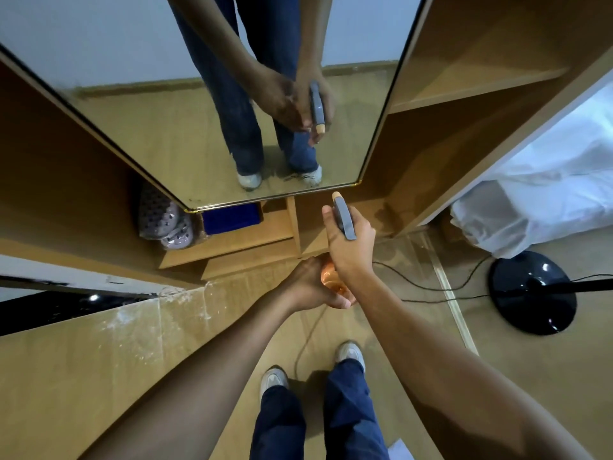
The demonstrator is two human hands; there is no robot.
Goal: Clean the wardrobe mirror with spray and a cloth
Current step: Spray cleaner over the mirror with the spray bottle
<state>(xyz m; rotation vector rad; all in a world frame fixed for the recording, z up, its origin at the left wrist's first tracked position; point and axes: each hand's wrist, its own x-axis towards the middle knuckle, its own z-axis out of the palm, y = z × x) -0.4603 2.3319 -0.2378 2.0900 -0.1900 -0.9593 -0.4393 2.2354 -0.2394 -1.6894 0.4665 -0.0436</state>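
Flanking the mirror: wardrobe shelves, slippers, fan base.

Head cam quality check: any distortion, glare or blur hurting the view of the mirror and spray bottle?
Head view: strong wide-angle bowing, wardrobe edges and mirror frame curve; lighting dim and warm, forearms shadowed; glare spots on the black fan base; spray bottle and both hands, right and left, reasonably sharp.

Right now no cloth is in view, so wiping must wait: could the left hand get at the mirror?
Probably not yet: the left hand grips the orange spray bottle from below; otherwise the way to the mirror looks free.
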